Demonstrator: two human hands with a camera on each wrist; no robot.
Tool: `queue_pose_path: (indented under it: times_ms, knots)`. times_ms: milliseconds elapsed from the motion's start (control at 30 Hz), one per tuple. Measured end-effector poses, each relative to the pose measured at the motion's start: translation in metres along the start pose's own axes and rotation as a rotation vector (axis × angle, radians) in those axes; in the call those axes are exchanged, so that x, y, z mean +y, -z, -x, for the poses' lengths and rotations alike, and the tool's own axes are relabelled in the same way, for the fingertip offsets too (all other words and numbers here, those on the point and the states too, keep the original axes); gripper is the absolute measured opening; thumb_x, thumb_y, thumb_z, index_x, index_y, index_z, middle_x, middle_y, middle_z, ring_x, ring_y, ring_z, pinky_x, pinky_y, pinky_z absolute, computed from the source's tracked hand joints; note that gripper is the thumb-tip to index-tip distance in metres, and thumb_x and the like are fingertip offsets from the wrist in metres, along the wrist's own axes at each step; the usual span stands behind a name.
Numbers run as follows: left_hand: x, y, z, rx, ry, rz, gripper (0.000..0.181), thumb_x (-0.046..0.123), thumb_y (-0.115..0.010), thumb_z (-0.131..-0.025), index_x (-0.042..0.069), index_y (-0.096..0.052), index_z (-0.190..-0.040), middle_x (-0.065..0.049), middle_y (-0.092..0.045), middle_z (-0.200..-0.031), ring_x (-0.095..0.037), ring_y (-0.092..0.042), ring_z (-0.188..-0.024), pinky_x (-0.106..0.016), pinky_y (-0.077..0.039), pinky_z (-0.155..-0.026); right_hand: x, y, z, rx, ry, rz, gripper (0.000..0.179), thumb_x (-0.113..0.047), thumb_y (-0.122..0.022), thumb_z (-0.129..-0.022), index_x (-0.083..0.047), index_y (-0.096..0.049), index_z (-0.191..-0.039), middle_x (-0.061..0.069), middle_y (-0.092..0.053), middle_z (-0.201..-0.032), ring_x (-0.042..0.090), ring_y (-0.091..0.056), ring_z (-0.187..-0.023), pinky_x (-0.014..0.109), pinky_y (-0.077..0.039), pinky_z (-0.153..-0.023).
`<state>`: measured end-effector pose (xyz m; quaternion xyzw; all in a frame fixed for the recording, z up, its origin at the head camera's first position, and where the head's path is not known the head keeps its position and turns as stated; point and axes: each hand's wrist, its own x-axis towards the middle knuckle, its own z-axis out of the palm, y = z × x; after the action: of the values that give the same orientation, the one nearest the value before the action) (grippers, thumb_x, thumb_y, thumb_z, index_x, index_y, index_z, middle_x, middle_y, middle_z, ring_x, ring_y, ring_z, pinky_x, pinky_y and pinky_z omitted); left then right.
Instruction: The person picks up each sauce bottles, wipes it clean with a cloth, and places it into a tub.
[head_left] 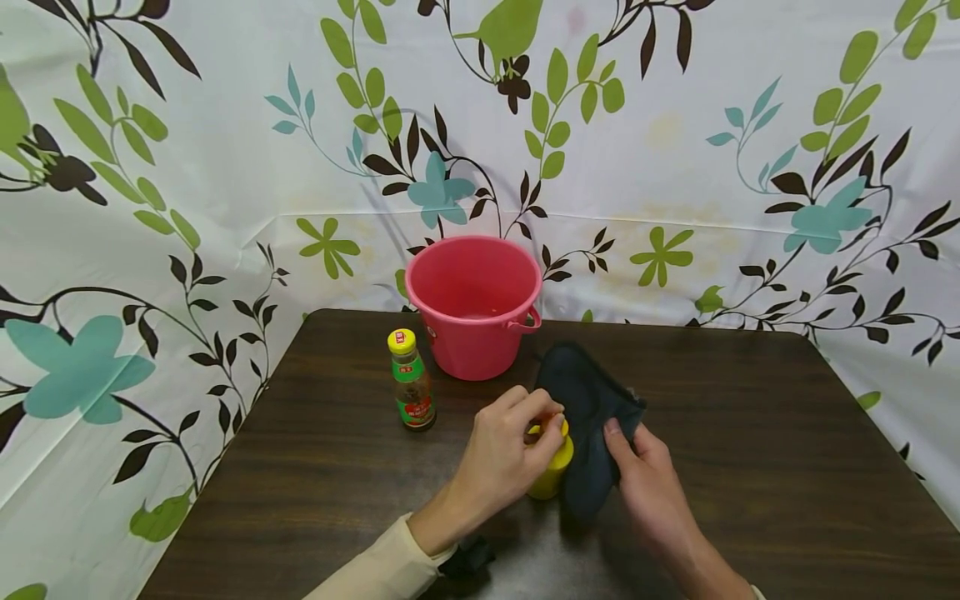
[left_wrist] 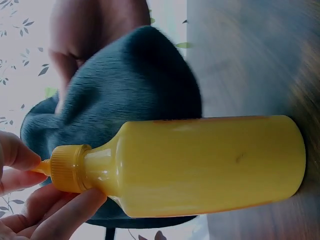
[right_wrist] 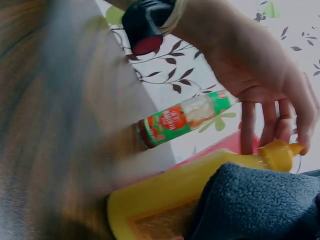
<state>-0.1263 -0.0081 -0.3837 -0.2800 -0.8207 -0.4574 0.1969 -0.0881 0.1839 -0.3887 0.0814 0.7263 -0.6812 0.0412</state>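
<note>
In the head view my left hand (head_left: 491, 458) is over a yellow squeeze bottle (left_wrist: 210, 165) that stands upright on the table. Thumb and finger pinch the pointed nozzle of its ribbed cap (left_wrist: 70, 167), while other fingers touch the neck in the left wrist view. My right hand (head_left: 658, 492) grips the edge of a dark blue-grey fuzzy cloth (head_left: 573, 387), thumb on top. That cloth hangs against the bottle's right side and overlaps part of its label in the right wrist view.
Behind the hands stands a pink bucket (head_left: 474, 350) with a handle lug on its right. A glass sauce bottle (head_left: 414, 390) with yellow cap and green label is left of it. The dark wooden table (head_left: 315, 467) meets a leaf-patterned curtain (head_left: 675, 150) at the back.
</note>
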Motion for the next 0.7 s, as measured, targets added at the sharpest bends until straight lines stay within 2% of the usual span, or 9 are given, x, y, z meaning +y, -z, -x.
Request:
queue_pose_path:
  times_ms: [167, 400, 567, 700]
  knots:
    - [0.000, 0.001, 0.000, -0.013, 0.000, -0.006, 0.005, 0.012, -0.073, -0.093, 0.011, -0.075, -0.097, -0.001, -0.066, -0.084, -0.009, -0.061, -0.068, -0.017, -0.059, -0.065, -0.011, 0.003, 0.001, -0.015, 0.060, -0.099, 0.052, -0.038, -0.046, -0.114, -0.004, -0.051, -0.152, 0.003, -0.059, -0.143, 0.006, -0.063, -0.123, 0.024, -0.059, -0.096]
    - [-0.001, 0.000, 0.000, -0.004, -0.020, -0.025, 0.004, 0.011, -0.072, -0.093, 0.013, -0.075, -0.095, -0.001, -0.067, -0.084, -0.011, -0.061, -0.068, -0.017, -0.059, -0.065, -0.023, 0.008, 0.003, -0.027, 0.142, -0.188, 0.053, -0.039, -0.046, -0.113, -0.009, -0.045, -0.157, -0.003, -0.057, -0.147, 0.005, -0.063, -0.128, 0.023, -0.058, -0.099]
    - [0.000, 0.000, 0.000, -0.009, -0.008, -0.017, 0.006, 0.010, -0.074, -0.091, 0.013, -0.075, -0.096, -0.001, -0.067, -0.084, -0.011, -0.062, -0.068, -0.017, -0.059, -0.065, -0.023, 0.010, 0.001, -0.011, 0.164, -0.194, 0.052, -0.036, -0.047, -0.113, -0.006, -0.047, -0.155, -0.007, -0.063, -0.139, 0.006, -0.066, -0.123, 0.024, -0.060, -0.096]
    - [0.001, 0.001, 0.000, -0.024, 0.014, -0.008, 0.005, 0.012, -0.073, -0.093, 0.012, -0.076, -0.097, -0.002, -0.067, -0.085, -0.011, -0.061, -0.069, -0.017, -0.059, -0.066, -0.019, 0.011, 0.001, -0.004, 0.151, -0.159, 0.052, -0.037, -0.047, -0.113, -0.006, -0.047, -0.155, -0.009, -0.063, -0.138, 0.005, -0.064, -0.123, 0.023, -0.059, -0.096]
